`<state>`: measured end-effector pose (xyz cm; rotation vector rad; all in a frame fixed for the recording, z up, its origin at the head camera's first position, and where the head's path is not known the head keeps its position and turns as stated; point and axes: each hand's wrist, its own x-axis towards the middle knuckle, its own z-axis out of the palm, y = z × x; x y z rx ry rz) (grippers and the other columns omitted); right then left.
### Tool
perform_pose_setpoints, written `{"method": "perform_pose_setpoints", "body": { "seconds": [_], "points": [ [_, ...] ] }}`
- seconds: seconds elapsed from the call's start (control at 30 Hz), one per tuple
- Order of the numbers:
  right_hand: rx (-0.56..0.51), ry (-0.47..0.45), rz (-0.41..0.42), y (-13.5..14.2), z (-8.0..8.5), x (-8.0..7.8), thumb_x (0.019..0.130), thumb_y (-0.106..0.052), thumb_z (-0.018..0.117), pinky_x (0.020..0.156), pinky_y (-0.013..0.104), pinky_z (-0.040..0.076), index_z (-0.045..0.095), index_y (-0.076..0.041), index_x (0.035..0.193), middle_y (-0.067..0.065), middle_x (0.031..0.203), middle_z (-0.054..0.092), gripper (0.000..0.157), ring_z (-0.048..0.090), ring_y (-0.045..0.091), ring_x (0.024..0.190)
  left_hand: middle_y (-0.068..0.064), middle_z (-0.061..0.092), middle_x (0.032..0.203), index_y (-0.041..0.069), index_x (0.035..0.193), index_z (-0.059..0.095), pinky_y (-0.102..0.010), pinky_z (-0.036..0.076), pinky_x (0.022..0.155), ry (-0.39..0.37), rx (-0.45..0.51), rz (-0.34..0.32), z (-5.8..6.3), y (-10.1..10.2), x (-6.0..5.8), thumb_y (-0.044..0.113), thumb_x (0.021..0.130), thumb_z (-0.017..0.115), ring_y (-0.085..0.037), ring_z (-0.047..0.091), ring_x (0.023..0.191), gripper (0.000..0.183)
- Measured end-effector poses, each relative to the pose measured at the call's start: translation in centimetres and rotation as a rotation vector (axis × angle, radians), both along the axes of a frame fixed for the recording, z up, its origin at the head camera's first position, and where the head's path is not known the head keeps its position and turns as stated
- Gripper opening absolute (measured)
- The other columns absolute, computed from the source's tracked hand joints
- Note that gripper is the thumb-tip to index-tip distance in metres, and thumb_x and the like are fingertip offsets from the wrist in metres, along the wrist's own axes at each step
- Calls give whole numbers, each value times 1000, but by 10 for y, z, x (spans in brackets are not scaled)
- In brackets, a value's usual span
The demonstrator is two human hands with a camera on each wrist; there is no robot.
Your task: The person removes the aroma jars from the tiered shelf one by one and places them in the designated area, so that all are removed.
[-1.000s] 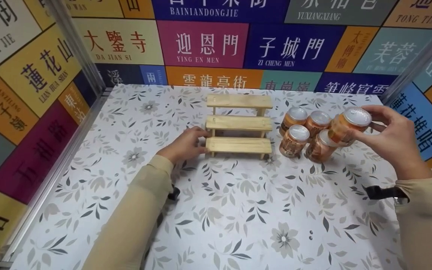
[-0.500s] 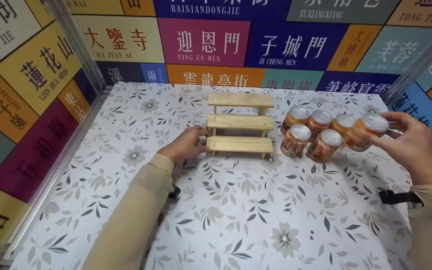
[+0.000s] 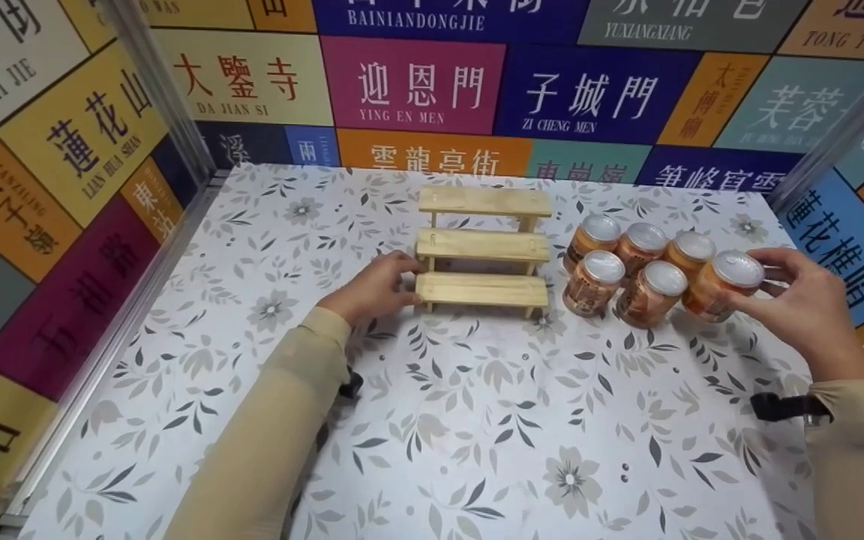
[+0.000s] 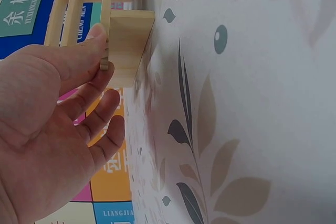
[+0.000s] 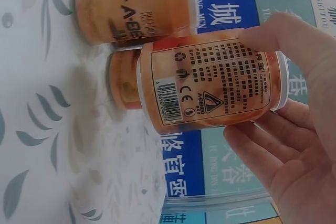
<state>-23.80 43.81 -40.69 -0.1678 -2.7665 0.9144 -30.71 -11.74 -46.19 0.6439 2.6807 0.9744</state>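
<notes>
My left hand pinches the left end of the lowest plank of a three-tier wooden step rack. In the left wrist view, the thumb lies on top of the plank and the index finger beneath it. My right hand holds an orange can with a silver lid, thumb on one side and fingers on the other. This can is at the front right of the group of cans; in the right wrist view its printed label faces the camera. Whether its base touches the table cannot be told.
Several similar cans stand upright in two rows right of the rack, among them a front-left can and a back can. A floral-patterned cloth covers the table. Walls of coloured signs enclose the back and sides.
My right hand has carried the can right, then down to the front right of the other cans, uncovering a can behind it. The left hand has stayed on the rack.
</notes>
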Motion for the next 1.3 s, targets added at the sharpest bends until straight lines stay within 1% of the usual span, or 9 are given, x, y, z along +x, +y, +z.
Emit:
{"method": "perform_pose_setpoints", "body": {
  "seconds": [0.1,0.17,0.27,0.77,0.83,0.9,1.0,1.03,1.3],
  "points": [
    [-7,-40,27,4,-7,-1,79,-45,88,75,-3,43,53,-6,143,19,138,57,83,58,-1,103,-10,59,133,10,138,64,-42,50,97,9,-5,-12,0,1,0,18,94,77,-32,58,116,46],
    [-6,-63,50,6,-10,-1,80,-47,87,72,-4,41,52,-5,143,22,139,57,83,65,18,112,-10,59,133,10,138,64,-42,50,96,15,-8,-20,-1,1,0,18,94,76,-33,58,115,46],
    [7,-106,61,9,-14,-2,80,-52,86,70,-4,39,50,-6,144,25,143,55,87,59,44,125,-10,59,132,10,137,65,-42,50,96,12,-5,-18,-1,2,1,18,94,77,-33,58,116,45],
    [-28,-169,100,15,-31,-7,83,-51,84,78,-1,43,43,-4,150,28,147,52,91,53,49,133,-11,59,134,11,138,64,-42,50,98,45,-39,-39,0,-1,0,19,93,77,-30,57,114,47],
    [-24,-186,116,16,-31,-7,83,-51,83,93,11,51,41,-4,151,27,148,51,92,51,49,136,-9,59,134,12,140,63,-42,49,98,57,-70,-44,0,-1,0,22,95,76,-29,56,114,48],
    [-20,-217,133,17,-28,-7,84,-53,82,108,31,51,38,-7,154,25,153,47,95,47,49,139,-8,58,134,13,141,62,-43,48,100,63,-93,-44,0,-1,1,24,95,75,-27,55,116,49],
    [-22,-228,145,14,-22,-7,85,-56,79,116,64,36,37,-10,157,24,160,41,95,39,50,145,-7,56,137,15,144,60,-43,47,104,55,-99,-30,0,-1,3,26,97,74,-26,51,123,51],
    [-25,-218,144,12,-20,-7,86,-56,78,115,69,32,37,-10,158,24,161,39,95,36,51,147,-7,56,138,15,145,59,-44,46,105,51,-92,-25,0,-1,4,26,97,73,-27,51,124,51],
    [89,-88,143,-24,-8,-14,101,-61,52,117,75,20,37,-9,159,26,164,32,79,24,53,151,-6,61,144,19,152,53,-41,53,99,-15,5,15,-2,-10,9,28,100,68,-25,63,117,54]
  ]
}}
